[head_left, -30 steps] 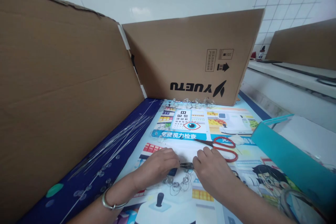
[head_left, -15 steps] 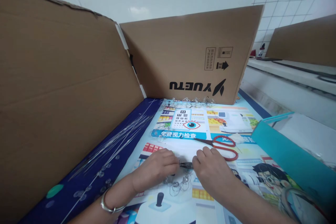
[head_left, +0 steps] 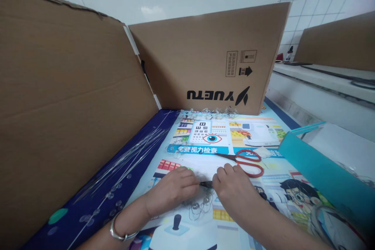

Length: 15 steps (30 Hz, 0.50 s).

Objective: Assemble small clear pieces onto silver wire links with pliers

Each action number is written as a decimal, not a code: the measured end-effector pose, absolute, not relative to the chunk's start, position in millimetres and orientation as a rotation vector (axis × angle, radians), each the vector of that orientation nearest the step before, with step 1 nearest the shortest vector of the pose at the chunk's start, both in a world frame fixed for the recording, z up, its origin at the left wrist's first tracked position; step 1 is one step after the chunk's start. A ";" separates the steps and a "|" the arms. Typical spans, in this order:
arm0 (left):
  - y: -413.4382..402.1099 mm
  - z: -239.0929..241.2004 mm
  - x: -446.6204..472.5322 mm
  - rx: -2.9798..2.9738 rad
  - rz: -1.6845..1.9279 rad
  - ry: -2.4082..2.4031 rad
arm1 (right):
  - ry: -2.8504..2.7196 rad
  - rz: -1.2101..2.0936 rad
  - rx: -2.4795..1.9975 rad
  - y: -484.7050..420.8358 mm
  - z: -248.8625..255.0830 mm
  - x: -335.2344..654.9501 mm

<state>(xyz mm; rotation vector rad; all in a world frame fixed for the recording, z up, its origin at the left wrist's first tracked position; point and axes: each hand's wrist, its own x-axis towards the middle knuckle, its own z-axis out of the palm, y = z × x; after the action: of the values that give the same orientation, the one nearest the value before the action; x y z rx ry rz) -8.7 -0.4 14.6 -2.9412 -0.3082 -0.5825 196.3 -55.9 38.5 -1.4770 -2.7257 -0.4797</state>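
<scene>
My left hand (head_left: 172,188) and my right hand (head_left: 234,186) rest close together on a printed colourful mat (head_left: 263,133). Between their pinched fingertips runs a small dark tool (head_left: 206,183); I cannot make out just what it is. Under it lie thin wire and small clear beads (head_left: 199,205). My left wrist wears a silver bangle (head_left: 117,231). Both hands have their fingers curled.
Red-handled scissors (head_left: 246,162) lie just beyond my right hand. A bundle of long thin wires (head_left: 129,156) lies on the dark blue strip at left. Cardboard walls (head_left: 73,97) stand left and behind. A teal box (head_left: 319,175) sits at right.
Both hands stay pinched on the small tool in nearly the same place. The view has shifted slightly, so everything sits a little lower and to the left.
</scene>
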 end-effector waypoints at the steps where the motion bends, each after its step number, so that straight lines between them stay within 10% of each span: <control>1: -1.0 15.3 -8.3 -2.936 -0.578 -0.302 | -2.732 -0.476 -1.482 -55.7 39.3 195.8; 15: -2.7 13.5 -9.4 -2.955 -0.369 -0.341 | -2.773 -0.368 -1.560 -55.4 43.2 196.3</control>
<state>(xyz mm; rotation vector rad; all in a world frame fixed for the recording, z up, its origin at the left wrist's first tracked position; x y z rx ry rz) -9.4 -2.7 13.5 -2.9551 -0.3406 -0.3690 196.3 -55.4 43.2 -1.5600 -2.7732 -0.3682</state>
